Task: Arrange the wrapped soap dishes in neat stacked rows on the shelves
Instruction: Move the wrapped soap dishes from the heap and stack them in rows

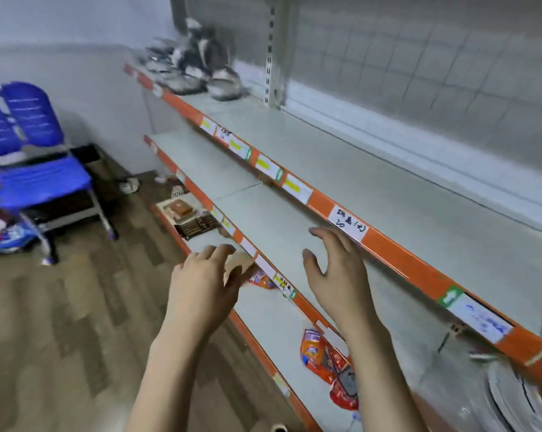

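Both holding nothing — left hand point(205, 277) and right hand point(332, 272) hovering spread-fingered over the middle shelf; lying far up-left on the orange-edged top shelf point(388, 188), nearer the left — blurry grey plastic-wrapped soap dishes point(195, 67).

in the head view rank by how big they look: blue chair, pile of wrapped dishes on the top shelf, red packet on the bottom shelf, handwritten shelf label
1. blue chair
2. pile of wrapped dishes, blurred and farther off, so its true size is unsure
3. red packet
4. handwritten shelf label

The packet and label lie nearer the camera, which flatters them.
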`<control>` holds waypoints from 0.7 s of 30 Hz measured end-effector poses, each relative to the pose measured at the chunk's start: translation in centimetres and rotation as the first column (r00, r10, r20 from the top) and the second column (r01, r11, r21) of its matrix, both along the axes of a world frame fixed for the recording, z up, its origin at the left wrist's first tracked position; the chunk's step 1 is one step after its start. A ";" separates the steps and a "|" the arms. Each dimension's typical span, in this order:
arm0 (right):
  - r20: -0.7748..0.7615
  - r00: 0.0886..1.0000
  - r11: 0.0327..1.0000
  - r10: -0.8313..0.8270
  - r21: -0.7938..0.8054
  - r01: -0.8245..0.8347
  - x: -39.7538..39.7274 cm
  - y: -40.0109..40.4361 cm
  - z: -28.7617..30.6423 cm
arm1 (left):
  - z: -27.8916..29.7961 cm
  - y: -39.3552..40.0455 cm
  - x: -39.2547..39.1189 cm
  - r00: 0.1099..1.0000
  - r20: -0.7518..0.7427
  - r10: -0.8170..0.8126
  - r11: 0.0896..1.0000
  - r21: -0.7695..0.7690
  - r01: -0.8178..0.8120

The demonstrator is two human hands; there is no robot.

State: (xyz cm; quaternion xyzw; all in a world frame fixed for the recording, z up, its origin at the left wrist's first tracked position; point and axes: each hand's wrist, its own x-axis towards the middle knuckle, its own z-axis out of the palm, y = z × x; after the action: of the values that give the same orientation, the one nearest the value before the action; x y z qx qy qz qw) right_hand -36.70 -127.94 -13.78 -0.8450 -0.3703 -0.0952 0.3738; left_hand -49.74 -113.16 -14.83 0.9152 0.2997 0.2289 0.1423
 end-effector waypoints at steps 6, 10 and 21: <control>-0.026 0.993 0.993 0.118 -0.030 -0.118 3.2 10.6 0.9 | -0.5 8.5 1.7 0.992 -0.035 0.120 0.993 0.020 -0.120; -0.038 0.982 0.981 0.186 -0.047 -0.188 7.2 18.2 1.9 | 0.8 15.9 5.1 0.986 -0.050 0.159 0.986 0.062 -0.156; -0.045 0.963 0.959 0.267 -0.084 -0.270 16.3 37.2 4.1 | 2.7 33.4 13.6 0.979 -0.066 0.191 0.982 0.002 -0.191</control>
State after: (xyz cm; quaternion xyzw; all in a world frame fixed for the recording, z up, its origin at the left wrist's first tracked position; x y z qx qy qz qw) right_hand -20.40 -90.74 -9.65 -0.8042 -0.4793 -0.0131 0.3513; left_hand -36.14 -79.74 -12.15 0.8889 0.3913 0.2104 0.1119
